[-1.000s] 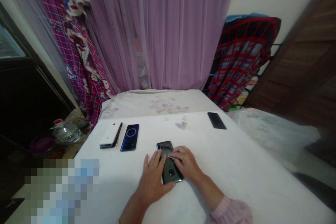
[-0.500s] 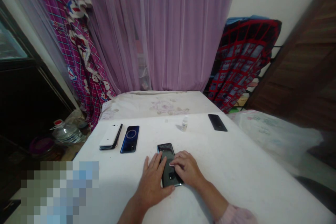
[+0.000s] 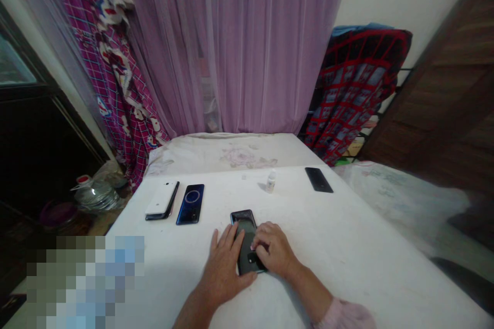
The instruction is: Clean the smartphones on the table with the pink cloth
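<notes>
A dark, glossy smartphone (image 3: 246,239) lies on the white tabletop between my hands. My left hand (image 3: 226,267) rests along its left side with the fingers spread, fingertips over the glass and thumb by the lower edge. Above the phone's lower right part, my right hand (image 3: 274,247) is closed, its fingertips pinching a small whitish pad (image 3: 252,247) against the surface. Most of the pad is covered by the fingers. Beyond the hands stands a small clear bottle (image 3: 270,183) with a label.
To the left lie a blue smartphone (image 3: 190,204) with a ring on its back and a white phone (image 3: 162,199) stacked on a darker one. Another black phone (image 3: 318,180) is near the table's right edge. A large water jug (image 3: 94,193) stands at floor level on the left.
My right hand has shifted slightly down the phone, toward me, with the pad now more hidden under the fingers. My left hand stays in place.
</notes>
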Tool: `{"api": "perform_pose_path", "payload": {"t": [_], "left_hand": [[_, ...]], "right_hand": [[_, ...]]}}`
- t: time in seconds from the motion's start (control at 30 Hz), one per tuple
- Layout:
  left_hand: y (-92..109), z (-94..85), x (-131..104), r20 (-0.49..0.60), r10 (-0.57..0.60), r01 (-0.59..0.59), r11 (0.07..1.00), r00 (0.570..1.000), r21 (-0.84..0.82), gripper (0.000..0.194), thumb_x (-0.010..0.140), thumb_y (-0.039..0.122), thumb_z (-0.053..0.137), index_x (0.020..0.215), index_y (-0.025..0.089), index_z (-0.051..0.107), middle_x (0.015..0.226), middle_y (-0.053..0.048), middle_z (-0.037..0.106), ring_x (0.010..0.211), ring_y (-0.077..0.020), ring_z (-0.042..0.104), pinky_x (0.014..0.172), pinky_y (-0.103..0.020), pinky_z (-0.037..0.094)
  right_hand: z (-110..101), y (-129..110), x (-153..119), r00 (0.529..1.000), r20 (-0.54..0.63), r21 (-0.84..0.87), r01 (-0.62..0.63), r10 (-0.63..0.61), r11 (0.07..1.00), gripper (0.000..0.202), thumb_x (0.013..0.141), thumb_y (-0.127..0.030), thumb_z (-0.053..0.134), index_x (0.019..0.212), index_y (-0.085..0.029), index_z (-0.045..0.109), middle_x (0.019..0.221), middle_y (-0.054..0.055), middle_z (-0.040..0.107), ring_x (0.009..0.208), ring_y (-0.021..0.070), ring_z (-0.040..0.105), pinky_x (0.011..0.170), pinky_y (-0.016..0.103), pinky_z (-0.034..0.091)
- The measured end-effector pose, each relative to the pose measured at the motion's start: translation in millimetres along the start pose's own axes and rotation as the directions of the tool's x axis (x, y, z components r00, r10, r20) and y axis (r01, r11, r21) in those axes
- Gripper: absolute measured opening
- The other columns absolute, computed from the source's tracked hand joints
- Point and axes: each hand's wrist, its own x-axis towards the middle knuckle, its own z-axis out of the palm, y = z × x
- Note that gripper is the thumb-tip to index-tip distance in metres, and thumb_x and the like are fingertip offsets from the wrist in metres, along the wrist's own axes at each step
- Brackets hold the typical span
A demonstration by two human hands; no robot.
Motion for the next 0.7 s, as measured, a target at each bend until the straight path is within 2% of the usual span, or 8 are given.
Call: {"api": "perform_pose_path", "payload": {"t": [0.27, 0.33, 0.5, 0.7], "left_hand": [[-0.1, -0.1, -0.1, -0.012, 0.005, -0.005, 1.0, 1.0, -0.015, 0.089, 0.075, 0.05, 0.067, 0.149, 0.02, 0.029, 0.158, -0.013, 0.018, 0.145, -0.0347, 0.017, 0.116, -0.062, 0.007], [0.4, -1.0, -0.2, -0.008, 0.005, -0.005, 1.0, 1.0, -0.011, 0.089, 0.075, 0.051, 0.067, 0.149, 0.02, 0.029, 0.158, -0.013, 0.018, 0.145, -0.0349, 0.018, 0.116, -0.063, 0.008], [2.3, -3.3, 0.3, 0.013, -0.005, 0.005, 1.0, 1.0, 0.0, 0.088, 0.076, 0.05, 0.067, 0.149, 0.018, 0.03, 0.158, -0.014, 0.017, 0.145, -0.0343, 0.018, 0.116, -0.062, 0.009], [-0.3, 0.8, 0.7, 0.005, 0.0, 0.0, 1.0, 1.0, 0.022, 0.088, 0.076, 0.05, 0.067, 0.149, 0.018, 0.03, 0.158, -0.014, 0.017, 0.146, -0.0333, 0.016, 0.116, -0.062, 0.009]], "right_hand": [[9.3, 8.0, 12.4, 0.991, -0.123, -0.053, -0.067, 0.06, 0.996, 0.027, 0.078, -0.006, 0.051, 0.088, -0.024, 0.069, 0.092, 0.004, 0.065, 0.092, 0.0201, 0.054, 0.081, 0.034, 0.036], [9.0, 7.2, 10.0, 0.989, -0.131, -0.053, -0.068, 0.061, 0.996, 0.026, 0.077, -0.006, 0.051, 0.086, -0.023, 0.068, 0.09, 0.004, 0.064, 0.09, 0.02, 0.054, 0.08, 0.034, 0.037], [5.9, -1.3, -1.7, 0.997, -0.08, -0.052, -0.024, 0.019, 0.998, 0.022, 0.065, -0.002, 0.052, 0.07, -0.021, 0.063, 0.076, 0.001, 0.06, 0.081, 0.0182, 0.053, 0.076, 0.031, 0.036], [10.6, 0.3, 8.1, 0.991, -0.111, -0.089, -0.083, 0.073, 0.993, 0.025, 0.073, -0.004, 0.052, 0.081, -0.023, 0.067, 0.087, 0.003, 0.063, 0.089, 0.0197, 0.054, 0.079, 0.033, 0.035]]}}
